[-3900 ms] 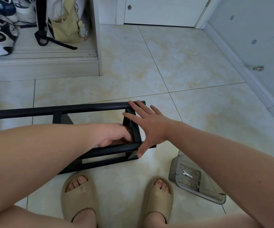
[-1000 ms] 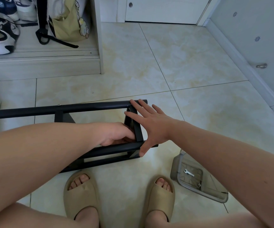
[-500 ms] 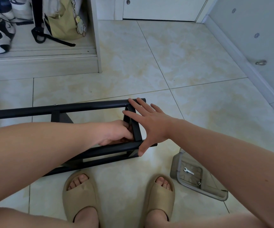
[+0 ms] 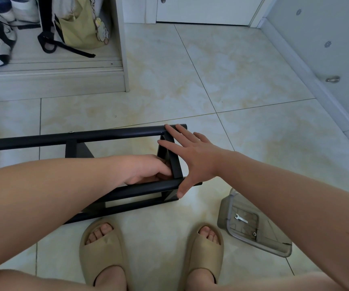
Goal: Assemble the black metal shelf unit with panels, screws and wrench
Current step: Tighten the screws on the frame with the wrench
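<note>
The black shelf frame (image 4: 115, 133) lies on its side on the floor (image 4: 190, 80) at my 12 o'clock; it looks like rigid, smooth steel, best held by its rails; my right hand (image 4: 192, 156) presses flat, fingers spread, on its end; my left hand (image 4: 146, 169) curls inside, grip hidden; wrench (image 4: 240, 218) at 4 o'clock.

Bright, soft, even light with a faint greenish cast; source direction hard to tell. Dull sheen on the floor tiles (image 4: 190, 66). Pale, diffuse shadows beneath the slippers (image 4: 103, 250) and the black shelf frame (image 4: 115, 133), itself nearly detail-free. Sharp at centre; bowed along the skirting board (image 4: 295, 65) at right, stretched and softer on the near forearms (image 4: 54, 185).
</note>
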Available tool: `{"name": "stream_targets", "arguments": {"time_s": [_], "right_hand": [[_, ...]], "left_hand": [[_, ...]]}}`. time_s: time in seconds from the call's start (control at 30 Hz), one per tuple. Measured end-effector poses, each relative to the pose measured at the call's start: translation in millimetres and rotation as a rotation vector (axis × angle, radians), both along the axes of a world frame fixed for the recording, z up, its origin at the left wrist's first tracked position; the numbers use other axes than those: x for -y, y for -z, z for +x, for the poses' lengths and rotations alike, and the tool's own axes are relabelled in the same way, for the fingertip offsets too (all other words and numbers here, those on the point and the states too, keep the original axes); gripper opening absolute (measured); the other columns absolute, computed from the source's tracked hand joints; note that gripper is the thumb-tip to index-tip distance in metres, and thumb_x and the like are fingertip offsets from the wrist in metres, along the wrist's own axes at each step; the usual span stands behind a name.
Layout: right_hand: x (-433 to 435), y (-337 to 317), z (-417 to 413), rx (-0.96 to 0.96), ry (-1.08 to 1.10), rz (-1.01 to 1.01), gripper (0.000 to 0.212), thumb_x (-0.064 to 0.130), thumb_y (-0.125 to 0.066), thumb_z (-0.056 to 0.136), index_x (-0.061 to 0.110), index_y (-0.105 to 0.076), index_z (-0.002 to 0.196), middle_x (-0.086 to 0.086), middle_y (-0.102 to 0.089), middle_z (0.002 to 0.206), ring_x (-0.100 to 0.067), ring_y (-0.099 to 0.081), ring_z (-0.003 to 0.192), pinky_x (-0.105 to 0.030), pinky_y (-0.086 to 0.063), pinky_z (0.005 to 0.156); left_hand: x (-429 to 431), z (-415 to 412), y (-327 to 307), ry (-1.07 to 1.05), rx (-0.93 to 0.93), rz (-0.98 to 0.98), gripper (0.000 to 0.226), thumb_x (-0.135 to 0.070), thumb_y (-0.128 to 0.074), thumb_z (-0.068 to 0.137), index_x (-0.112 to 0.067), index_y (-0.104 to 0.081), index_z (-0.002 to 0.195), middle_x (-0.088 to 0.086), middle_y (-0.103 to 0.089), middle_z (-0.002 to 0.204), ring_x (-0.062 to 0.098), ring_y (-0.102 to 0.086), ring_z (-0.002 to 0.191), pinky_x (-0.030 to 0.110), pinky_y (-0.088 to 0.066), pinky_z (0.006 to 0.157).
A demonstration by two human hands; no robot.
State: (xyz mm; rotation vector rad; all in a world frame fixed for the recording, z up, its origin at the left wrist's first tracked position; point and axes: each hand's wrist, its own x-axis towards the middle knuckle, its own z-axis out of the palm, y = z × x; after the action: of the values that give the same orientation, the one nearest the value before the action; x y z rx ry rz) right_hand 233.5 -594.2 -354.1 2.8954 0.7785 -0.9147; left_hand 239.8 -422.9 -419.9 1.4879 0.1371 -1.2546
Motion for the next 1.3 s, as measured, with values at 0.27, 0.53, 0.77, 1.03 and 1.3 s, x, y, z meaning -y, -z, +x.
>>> {"name": "stream_targets", "arguments": {"time_s": [0.27, 0.53, 0.77, 1.03, 1.3], "right_hand": [[1.6, 0.7, -0.8, -0.006, -0.001, 0.000, 0.141, 0.081, -0.079, 0.054, 0.040, 0.007, 0.159, 0.011, 0.037, 0.160, -0.013, 0.033, 0.149, -0.052, 0.007, 0.125], [1.4, 1.6, 0.7, 0.007, -0.026, -0.012, 0.141, 0.083, -0.077, 0.054, 0.041, 0.009, 0.158, 0.009, 0.038, 0.160, -0.015, 0.032, 0.149, -0.050, 0.004, 0.125], [1.6, 1.8, 0.3, 0.024, -0.024, -0.006, 0.141, 0.084, -0.076, 0.054, 0.041, 0.010, 0.158, 0.009, 0.037, 0.161, -0.014, 0.031, 0.150, -0.051, 0.004, 0.125], [2.0, 1.6, 0.1, 0.021, -0.015, -0.002, 0.141, 0.083, -0.076, 0.053, 0.042, 0.009, 0.158, 0.011, 0.036, 0.161, -0.013, 0.031, 0.149, -0.053, 0.004, 0.124], [2.8, 2.7, 0.1, 0.019, -0.012, 0.013, 0.140, 0.083, -0.076, 0.054, 0.043, 0.008, 0.158, 0.010, 0.036, 0.161, -0.013, 0.032, 0.149, -0.053, 0.005, 0.124]], "left_hand": [[2.2, 2.1, 5.5, 0.001, 0.043, 0.011, 0.029, 0.010, -0.053, 0.090, 0.004, -0.063, 0.117, 0.023, -0.070, 0.114, 0.035, -0.068, 0.105, 0.041, -0.051, 0.101], [0.5, 1.1, 6.0, 0.022, 0.109, 0.000, 0.027, 0.012, -0.053, 0.090, -0.001, -0.065, 0.109, 0.011, -0.072, 0.097, 0.026, -0.070, 0.090, 0.031, -0.055, 0.085], [-0.6, 1.1, 5.7, 0.005, 0.019, -0.022, 0.019, 0.005, -0.055, 0.092, -0.003, -0.066, 0.106, 0.017, -0.070, 0.106, 0.030, -0.068, 0.099, 0.038, -0.052, 0.099], [-0.8, 2.3, 3.7, 0.053, 0.059, 0.011, 0.014, 0.001, -0.057, 0.093, -0.008, -0.067, 0.094, 0.008, -0.073, 0.089, 0.021, -0.070, 0.084, 0.030, -0.055, 0.086], [-0.2, 0.9, 9.0, 0.021, 0.164, 0.039, 0.024, 0.006, -0.058, 0.089, 0.001, -0.066, 0.112, 0.016, -0.070, 0.099, 0.028, -0.067, 0.089, 0.036, -0.053, 0.091]]}}
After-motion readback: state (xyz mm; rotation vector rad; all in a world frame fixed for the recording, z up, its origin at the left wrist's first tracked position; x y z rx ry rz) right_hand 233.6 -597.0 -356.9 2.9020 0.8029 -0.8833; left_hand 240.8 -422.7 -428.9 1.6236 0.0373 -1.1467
